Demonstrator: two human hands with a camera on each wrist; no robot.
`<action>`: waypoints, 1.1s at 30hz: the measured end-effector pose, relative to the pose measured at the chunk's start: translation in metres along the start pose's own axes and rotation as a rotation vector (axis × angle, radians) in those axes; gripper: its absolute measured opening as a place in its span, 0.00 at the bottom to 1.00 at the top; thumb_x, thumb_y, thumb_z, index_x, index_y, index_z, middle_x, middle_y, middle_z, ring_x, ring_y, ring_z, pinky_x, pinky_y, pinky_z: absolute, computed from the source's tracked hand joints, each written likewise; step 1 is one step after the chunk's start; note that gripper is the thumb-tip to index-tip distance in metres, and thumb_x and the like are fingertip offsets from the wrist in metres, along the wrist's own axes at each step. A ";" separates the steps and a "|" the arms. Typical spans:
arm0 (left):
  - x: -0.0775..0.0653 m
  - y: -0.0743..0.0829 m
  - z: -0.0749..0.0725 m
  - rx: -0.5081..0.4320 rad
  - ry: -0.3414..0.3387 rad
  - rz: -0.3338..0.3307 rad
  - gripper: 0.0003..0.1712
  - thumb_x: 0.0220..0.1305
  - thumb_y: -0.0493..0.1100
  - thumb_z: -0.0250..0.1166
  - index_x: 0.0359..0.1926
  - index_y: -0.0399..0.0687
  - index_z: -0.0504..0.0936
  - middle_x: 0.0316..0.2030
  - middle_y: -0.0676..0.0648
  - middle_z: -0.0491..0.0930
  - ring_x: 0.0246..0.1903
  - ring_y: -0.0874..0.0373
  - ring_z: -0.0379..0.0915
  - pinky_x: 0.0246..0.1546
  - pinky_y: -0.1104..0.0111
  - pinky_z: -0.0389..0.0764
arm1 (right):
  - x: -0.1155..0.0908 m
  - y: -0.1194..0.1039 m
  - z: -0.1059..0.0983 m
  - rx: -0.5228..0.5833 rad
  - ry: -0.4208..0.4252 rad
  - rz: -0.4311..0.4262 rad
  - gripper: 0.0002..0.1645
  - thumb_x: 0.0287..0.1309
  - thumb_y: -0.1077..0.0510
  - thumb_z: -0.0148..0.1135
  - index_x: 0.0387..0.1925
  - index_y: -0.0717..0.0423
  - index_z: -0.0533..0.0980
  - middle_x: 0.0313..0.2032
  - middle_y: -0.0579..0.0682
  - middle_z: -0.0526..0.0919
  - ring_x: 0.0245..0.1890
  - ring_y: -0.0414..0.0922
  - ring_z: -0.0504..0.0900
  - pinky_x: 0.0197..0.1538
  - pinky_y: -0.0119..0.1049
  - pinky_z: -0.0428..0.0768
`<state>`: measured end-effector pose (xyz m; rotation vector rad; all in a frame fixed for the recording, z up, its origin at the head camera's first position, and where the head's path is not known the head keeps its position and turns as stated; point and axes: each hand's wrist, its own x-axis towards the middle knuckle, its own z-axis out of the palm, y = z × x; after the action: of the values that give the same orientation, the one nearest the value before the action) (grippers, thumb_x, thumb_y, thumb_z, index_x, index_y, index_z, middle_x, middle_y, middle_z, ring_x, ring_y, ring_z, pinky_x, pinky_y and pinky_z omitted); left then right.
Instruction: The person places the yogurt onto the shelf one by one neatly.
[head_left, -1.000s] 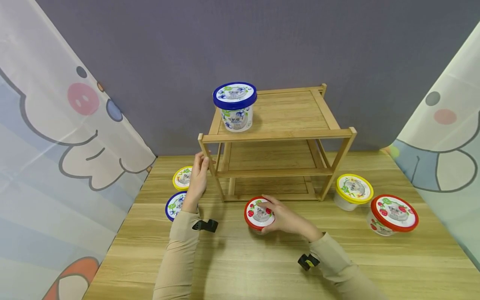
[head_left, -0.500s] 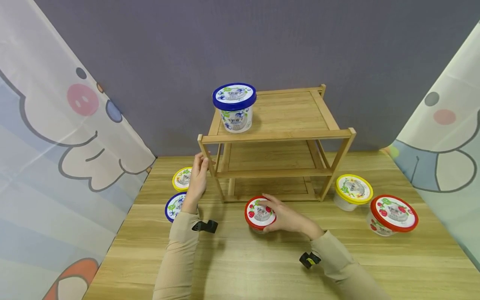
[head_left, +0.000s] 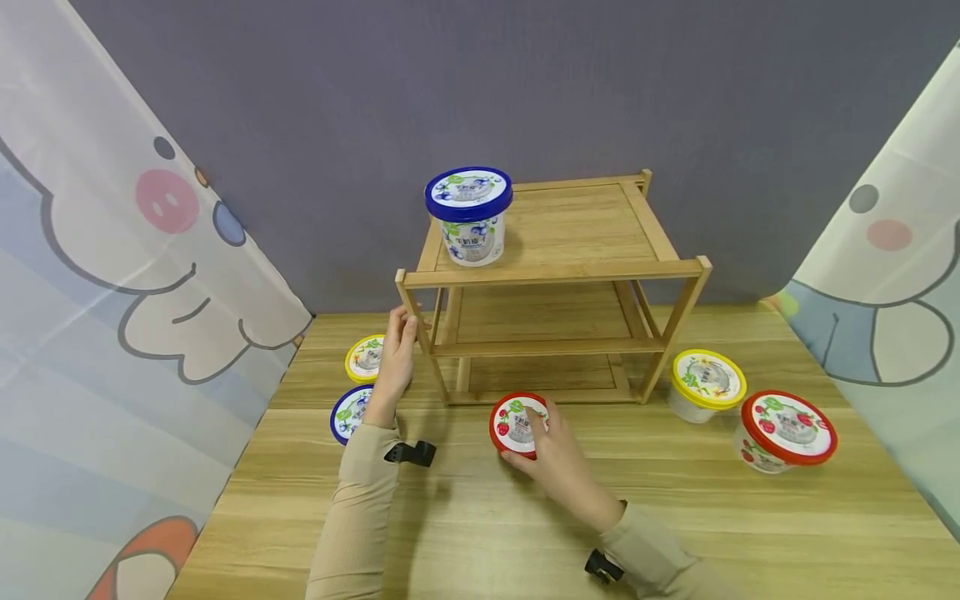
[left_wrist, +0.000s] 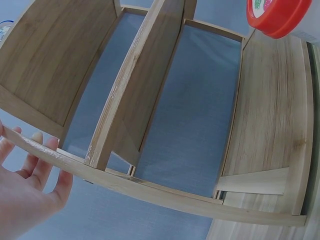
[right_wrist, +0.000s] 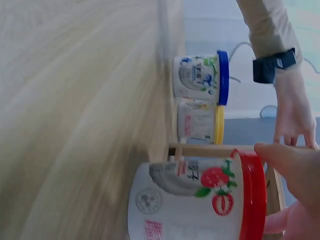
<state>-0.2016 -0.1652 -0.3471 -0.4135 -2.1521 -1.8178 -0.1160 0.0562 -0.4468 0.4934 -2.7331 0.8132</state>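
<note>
At the left front post of a bamboo rack (head_left: pixel 585 225), my left hand (head_left: pixel 396 358) holds the post; the left wrist view shows its fingers (left_wrist: pixel 39 162) bent around the wooden rail. My right hand (head_left: pixel 561 471) grips a red-lidded tub (head_left: pixel 514 425) printed with strawberries, which stands on the table before the rack. The thumb lies at the lid's near edge and the fingers reach over its top and right side. In the right wrist view the tub's printed side (right_wrist: pixel 192 200) shows, with the hand at its red lid (right_wrist: pixel 254 195).
A blue-lidded tub (head_left: pixel 471 217) stands on the rack's top shelf, at the left. Beside my left forearm are a yellow-lidded tub (head_left: pixel 365 358) and a blue-lidded tub (head_left: pixel 349 414). Right of the rack stand a yellow-lidded tub (head_left: pixel 707 382) and a red-lidded tub (head_left: pixel 787 429).
My right hand has turned about the red-lidded tub: its wrist has come nearer and left, its thumb now at the lid's near edge. My left hand has kept its place.
</note>
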 end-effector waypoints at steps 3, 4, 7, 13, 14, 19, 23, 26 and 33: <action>0.000 0.000 0.000 -0.001 0.002 -0.002 0.16 0.69 0.33 0.36 0.54 0.27 0.58 0.41 0.29 0.65 0.48 0.32 0.60 0.48 0.59 0.61 | -0.001 -0.001 0.003 -0.045 0.045 -0.026 0.42 0.38 0.44 0.69 0.48 0.72 0.70 0.51 0.75 0.63 0.47 0.65 0.69 0.46 0.53 0.72; 0.000 0.000 0.000 0.000 0.002 -0.003 0.16 0.69 0.33 0.36 0.54 0.27 0.58 0.41 0.30 0.65 0.48 0.32 0.60 0.48 0.59 0.61 | -0.001 -0.001 0.004 -0.046 0.052 -0.027 0.42 0.38 0.44 0.70 0.48 0.72 0.70 0.51 0.75 0.63 0.47 0.65 0.69 0.46 0.53 0.72; 0.000 0.000 -0.001 0.004 0.006 -0.002 0.16 0.69 0.33 0.36 0.54 0.28 0.58 0.40 0.33 0.66 0.47 0.33 0.61 0.48 0.60 0.62 | 0.000 -0.001 0.003 -0.019 0.041 -0.009 0.43 0.36 0.45 0.71 0.49 0.72 0.70 0.52 0.75 0.63 0.47 0.65 0.69 0.47 0.53 0.71; 0.002 -0.010 -0.002 -0.005 0.009 0.004 0.16 0.69 0.33 0.36 0.54 0.28 0.59 0.40 0.34 0.66 0.47 0.34 0.62 0.47 0.60 0.62 | 0.002 0.000 -0.002 0.044 -0.023 0.027 0.43 0.36 0.46 0.71 0.50 0.71 0.69 0.54 0.74 0.61 0.50 0.66 0.66 0.48 0.54 0.70; 0.003 -0.013 -0.003 -0.009 0.008 0.005 0.16 0.69 0.34 0.37 0.54 0.28 0.59 0.40 0.33 0.66 0.47 0.34 0.62 0.48 0.60 0.62 | 0.003 0.001 -0.003 0.051 -0.028 0.026 0.43 0.36 0.46 0.71 0.50 0.71 0.69 0.54 0.73 0.61 0.51 0.66 0.66 0.48 0.54 0.70; 0.004 -0.027 -0.005 0.004 0.019 0.003 0.18 0.70 0.40 0.38 0.55 0.33 0.60 0.41 0.37 0.67 0.47 0.40 0.64 0.48 0.62 0.62 | 0.005 0.007 -0.005 0.084 -0.042 -0.010 0.42 0.34 0.47 0.72 0.49 0.69 0.70 0.54 0.73 0.62 0.51 0.65 0.66 0.48 0.53 0.71; 0.003 -0.029 -0.005 0.007 0.019 0.019 0.20 0.70 0.45 0.39 0.55 0.35 0.60 0.40 0.41 0.67 0.46 0.42 0.64 0.47 0.62 0.62 | 0.008 0.013 -0.007 0.107 -0.051 -0.057 0.42 0.31 0.49 0.74 0.49 0.68 0.71 0.53 0.72 0.63 0.50 0.64 0.68 0.47 0.52 0.71; 0.003 -0.029 -0.005 -0.004 0.016 0.028 0.22 0.70 0.47 0.40 0.55 0.35 0.60 0.40 0.43 0.67 0.46 0.41 0.64 0.47 0.63 0.62 | 0.010 0.018 -0.009 0.128 -0.063 -0.079 0.43 0.29 0.49 0.75 0.49 0.67 0.71 0.52 0.70 0.65 0.49 0.62 0.70 0.47 0.50 0.72; 0.003 -0.027 -0.004 -0.006 0.017 0.017 0.19 0.70 0.43 0.38 0.55 0.34 0.60 0.40 0.42 0.67 0.46 0.41 0.64 0.47 0.62 0.62 | 0.014 0.024 -0.014 0.163 -0.138 -0.096 0.43 0.30 0.48 0.74 0.50 0.65 0.72 0.54 0.67 0.64 0.48 0.59 0.71 0.47 0.49 0.72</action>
<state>-0.2152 -0.1739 -0.3692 -0.4148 -2.1257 -1.8131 -0.1359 0.0801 -0.4425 0.7343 -2.7539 1.0174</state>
